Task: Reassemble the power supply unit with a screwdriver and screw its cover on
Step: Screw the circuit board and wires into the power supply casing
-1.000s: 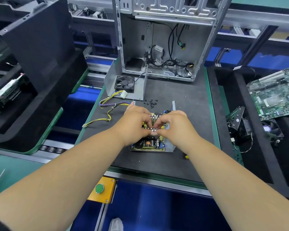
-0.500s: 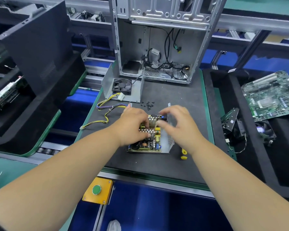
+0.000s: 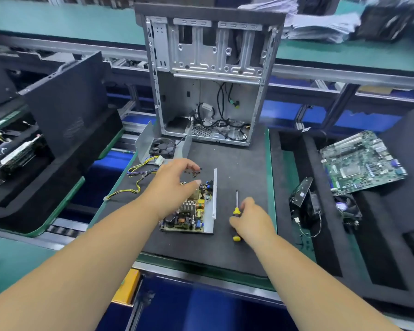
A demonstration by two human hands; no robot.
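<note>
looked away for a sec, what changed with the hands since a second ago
Both hands let go of the circuit board. The left hand moved up toward the loose screws, fingers spread, holding nothing. The right hand swung right onto the screwdriver and is closing on its handle. The board, its metal tray and the computer case stayed put.

The left hand (image 3: 171, 187) covers the near-left part of the power supply board (image 3: 193, 212). The right hand (image 3: 250, 219) hides the screwdriver (image 3: 236, 212) handle's middle. The screws (image 3: 193, 172) are too small to count.
</note>
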